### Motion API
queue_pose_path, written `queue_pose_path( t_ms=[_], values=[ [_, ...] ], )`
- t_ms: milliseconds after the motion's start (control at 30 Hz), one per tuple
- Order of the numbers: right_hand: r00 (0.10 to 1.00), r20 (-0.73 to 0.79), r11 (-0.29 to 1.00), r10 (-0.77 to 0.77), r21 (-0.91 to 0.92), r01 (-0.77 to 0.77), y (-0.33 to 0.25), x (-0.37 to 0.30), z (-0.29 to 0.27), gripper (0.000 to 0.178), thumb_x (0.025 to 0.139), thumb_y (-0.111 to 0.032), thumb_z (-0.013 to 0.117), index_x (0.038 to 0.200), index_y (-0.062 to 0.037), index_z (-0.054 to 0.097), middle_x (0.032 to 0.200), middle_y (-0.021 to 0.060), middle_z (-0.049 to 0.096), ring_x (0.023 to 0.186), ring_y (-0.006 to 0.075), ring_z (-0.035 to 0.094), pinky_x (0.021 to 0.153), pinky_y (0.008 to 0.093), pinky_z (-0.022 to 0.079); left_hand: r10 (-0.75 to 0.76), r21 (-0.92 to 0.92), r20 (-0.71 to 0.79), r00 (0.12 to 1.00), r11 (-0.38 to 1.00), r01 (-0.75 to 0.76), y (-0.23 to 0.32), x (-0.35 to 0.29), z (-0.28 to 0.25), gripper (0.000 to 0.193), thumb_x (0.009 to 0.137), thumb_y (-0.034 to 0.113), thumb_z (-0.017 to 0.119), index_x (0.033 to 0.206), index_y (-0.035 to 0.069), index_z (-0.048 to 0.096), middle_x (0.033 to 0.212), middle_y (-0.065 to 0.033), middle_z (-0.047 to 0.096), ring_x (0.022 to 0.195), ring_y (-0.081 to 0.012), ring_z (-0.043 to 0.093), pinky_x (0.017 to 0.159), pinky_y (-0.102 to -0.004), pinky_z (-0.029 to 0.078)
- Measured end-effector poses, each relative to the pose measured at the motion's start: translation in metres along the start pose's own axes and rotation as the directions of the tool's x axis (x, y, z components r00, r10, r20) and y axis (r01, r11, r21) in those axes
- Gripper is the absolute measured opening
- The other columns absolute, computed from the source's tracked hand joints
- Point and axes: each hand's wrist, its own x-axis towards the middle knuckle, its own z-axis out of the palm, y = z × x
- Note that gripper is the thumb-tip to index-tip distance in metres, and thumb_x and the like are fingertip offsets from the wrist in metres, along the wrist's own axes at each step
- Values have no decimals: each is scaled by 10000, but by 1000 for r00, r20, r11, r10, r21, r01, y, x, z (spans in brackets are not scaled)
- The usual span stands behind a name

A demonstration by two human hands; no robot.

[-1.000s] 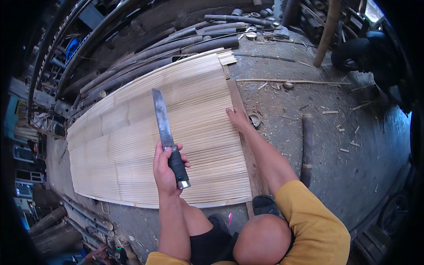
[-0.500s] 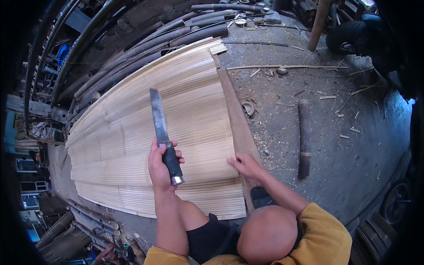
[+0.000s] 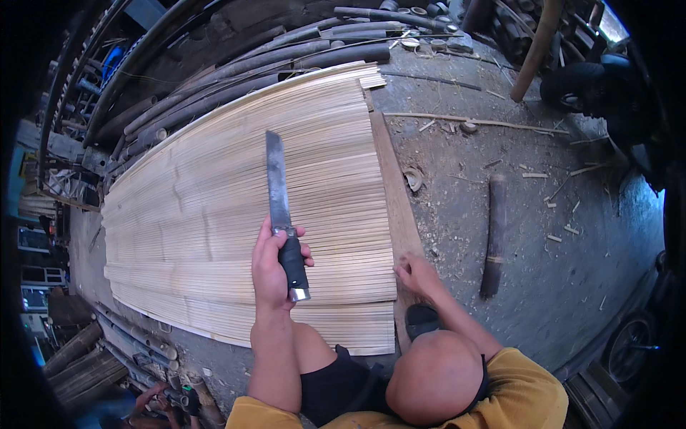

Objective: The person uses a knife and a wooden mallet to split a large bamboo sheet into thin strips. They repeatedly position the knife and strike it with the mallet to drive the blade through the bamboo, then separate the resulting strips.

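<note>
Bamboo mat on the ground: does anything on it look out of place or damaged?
Near the person, a dark gap runs across the bamboo mat, so the last strips lie apart from the rest. The left hand holds a long knife above it; the right hand rests at the mat's edge.

a single view is given, taken from a fisheye camera worn on the head and aimed steeply down and forward. the scene is seen from close above: a bent knee and the forearms fill the lower edge, with the left hand (image 3: pixel 273 266) and right hand (image 3: pixel 416 274) near the middle. the mat of pale bamboo slats (image 3: pixel 214 214) is spread ahead on the ground. straight edges are bowed toward the dark rim. no second view is offered for overlap.
</note>
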Motion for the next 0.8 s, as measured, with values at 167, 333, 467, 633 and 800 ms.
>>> queue_pose_path(
  t_ms=[167, 333, 467, 633, 800],
  values=[
    [878, -220, 888, -425, -287, 359, -43, 85, -8, 657, 955, -429, 659, 1483, -72, 502, 1542, 331, 369, 1421, 482, 371, 1170, 548, 314, 6, 1, 37, 999, 1000, -6, 5, -7, 12, 494, 1001, 170, 471, 1460, -1, 410, 1049, -163, 626, 722, -195, 636, 596, -331, 559],
    [792, -227, 763, -567, -508, 400, -97, 190, 24, 764, 966, -540, 595, 1587, -153, 373, 1661, 284, 182, 1549, 433, 167, 1227, 602, 168, 22, 17, 33, 999, 1000, -22, 12, -18, 2, 519, 995, 164, 463, 1476, -15, 387, 1050, -177, 628, 721, -203, 641, 599, -338, 564],
    [836, -224, 749, -501, -596, 289, -115, 255, 37, 806, 971, -655, 486, 1632, -240, 284, 1703, 232, 95, 1585, 394, 49, 1254, 588, 65, 14, 37, 30, 999, 999, -15, 14, -21, -17, 540, 995, 165, 454, 1490, -31, 364, 1061, -186, 624, 719, -213, 647, 599, -344, 566],
    [942, -101, 774, -321, -602, 199, -116, 303, 34, 828, 973, -742, 358, 1653, -298, 195, 1728, 168, 21, 1595, 356, 0, 1261, 572, 26, -48, 37, 31, 998, 998, 46, 18, -17, -50, 561, 995, 179, 456, 1510, -15, 346, 1070, -194, 623, 726, -223, 651, 596, -351, 565],
    [927, -124, 754, -354, -624, 204, -126, 326, 26, 773, 997, -676, 401, 1645, -288, 236, 1718, 198, 68, 1587, 394, 44, 1256, 588, 43, -126, -59, 14, 992, 990, 126, 8, 3, -61, 561, 995, 172, 452, 1520, 2, 353, 1065, -191, 625, 734, -223, 650, 609, -354, 569]
  ],
)
